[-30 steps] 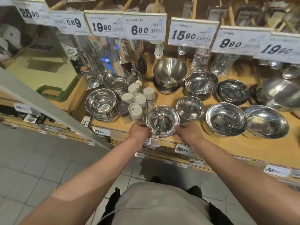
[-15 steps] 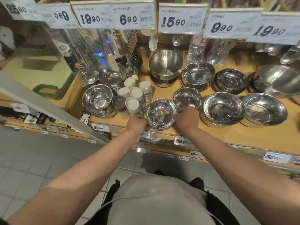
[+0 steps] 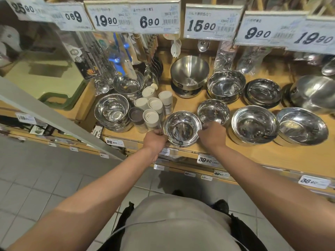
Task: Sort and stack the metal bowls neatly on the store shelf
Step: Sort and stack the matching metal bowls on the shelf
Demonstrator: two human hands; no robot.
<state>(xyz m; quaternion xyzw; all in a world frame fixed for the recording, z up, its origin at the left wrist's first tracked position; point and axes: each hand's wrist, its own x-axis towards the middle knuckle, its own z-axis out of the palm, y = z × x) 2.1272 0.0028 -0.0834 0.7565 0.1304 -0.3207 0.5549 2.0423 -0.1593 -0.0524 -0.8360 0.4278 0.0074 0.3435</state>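
Far left on the wooden shelf (image 3: 257, 156): stack of small steel bowls (image 3: 112, 111), more bowls behind it (image 3: 129, 83) under hanging packaged utensils (image 3: 101, 57). Next, cluster of white-capped shakers (image 3: 152, 113), upright, just beside the held bowl. Left hand (image 3: 154, 139) grips the left rim of the front small steel bowl (image 3: 182, 128), fingers curled onto the edge. Bowl sits upright at the shelf's front edge, between both hands. Right hand (image 3: 212, 134) on its right rim, fingers curled and pinching the edge; knuckles also near the second small bowl (image 3: 213, 111) just behind, contact there cannot be told. Back row: tilted deep bowl on stack (image 3: 189, 73), shiny bowl stack (image 3: 225, 86), dark shallow bowls (image 3: 262, 93). Right front: two wider bowl stacks (image 3: 253, 125) (image 3: 301, 126), touching. Price tags (image 3: 211, 22) hang above.
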